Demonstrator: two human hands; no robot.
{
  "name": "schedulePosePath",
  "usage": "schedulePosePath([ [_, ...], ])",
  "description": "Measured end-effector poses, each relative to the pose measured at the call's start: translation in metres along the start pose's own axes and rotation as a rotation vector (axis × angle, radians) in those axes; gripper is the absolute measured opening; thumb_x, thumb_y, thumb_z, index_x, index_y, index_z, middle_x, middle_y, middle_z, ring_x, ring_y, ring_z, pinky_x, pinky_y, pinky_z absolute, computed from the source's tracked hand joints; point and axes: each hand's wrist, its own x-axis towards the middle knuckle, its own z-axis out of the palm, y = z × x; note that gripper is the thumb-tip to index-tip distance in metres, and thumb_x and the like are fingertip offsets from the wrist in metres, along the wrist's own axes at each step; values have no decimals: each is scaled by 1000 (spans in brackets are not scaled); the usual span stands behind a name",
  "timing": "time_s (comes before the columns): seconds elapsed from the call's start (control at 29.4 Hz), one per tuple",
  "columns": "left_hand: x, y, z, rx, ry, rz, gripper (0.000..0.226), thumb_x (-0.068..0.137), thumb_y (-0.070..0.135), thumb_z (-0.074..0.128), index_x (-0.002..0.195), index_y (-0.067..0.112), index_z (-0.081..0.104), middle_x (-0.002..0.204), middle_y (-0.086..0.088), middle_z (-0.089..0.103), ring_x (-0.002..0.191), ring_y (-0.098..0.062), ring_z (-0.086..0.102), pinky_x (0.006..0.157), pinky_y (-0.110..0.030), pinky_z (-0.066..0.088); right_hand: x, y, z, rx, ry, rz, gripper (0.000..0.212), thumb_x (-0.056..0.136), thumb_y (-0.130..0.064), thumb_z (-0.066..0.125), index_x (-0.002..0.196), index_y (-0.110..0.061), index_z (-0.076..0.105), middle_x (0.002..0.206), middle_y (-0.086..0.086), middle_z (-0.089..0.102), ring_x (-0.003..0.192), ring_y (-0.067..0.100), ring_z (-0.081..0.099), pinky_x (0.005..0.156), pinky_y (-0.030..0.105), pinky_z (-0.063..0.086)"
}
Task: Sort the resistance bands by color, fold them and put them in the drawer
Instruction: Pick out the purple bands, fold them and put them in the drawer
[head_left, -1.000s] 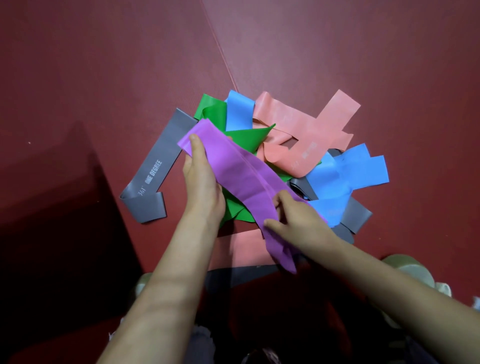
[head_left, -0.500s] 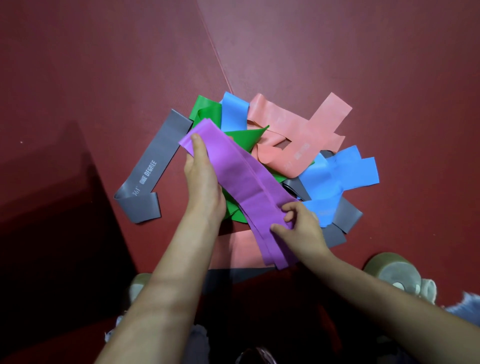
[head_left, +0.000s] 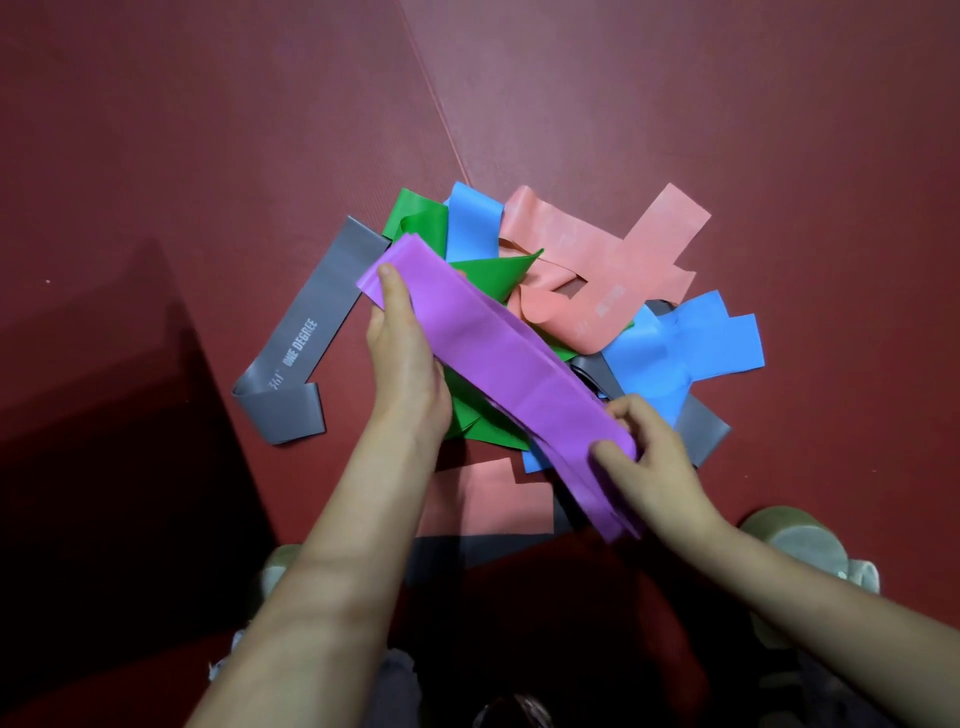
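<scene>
Your left hand pinches the purple band at its upper-left end, your right hand clamps its lower-right end, above the pile at frame centre. If you lift carelessly, the stretchy green band underneath may drag along.

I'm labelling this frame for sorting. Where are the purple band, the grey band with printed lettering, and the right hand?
purple band (head_left: 498, 358), head view, on the middle of its flat top face.
grey band (head_left: 317, 317), head view, on the strip above the lettering.
right hand (head_left: 649, 467), head view, on the back of the hand.
</scene>
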Motion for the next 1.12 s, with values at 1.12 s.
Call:
schedulePosePath([
  [1.12,-28,-13,13,455,-586,4,17,92,3,44,79,5,54,41,13,57,41,7,51,45,-5,38,71,-102,-44,205,-75,-345,17,68,-12,64,75,-23,54,71,2,53,65,11,51,63,21,48],
])
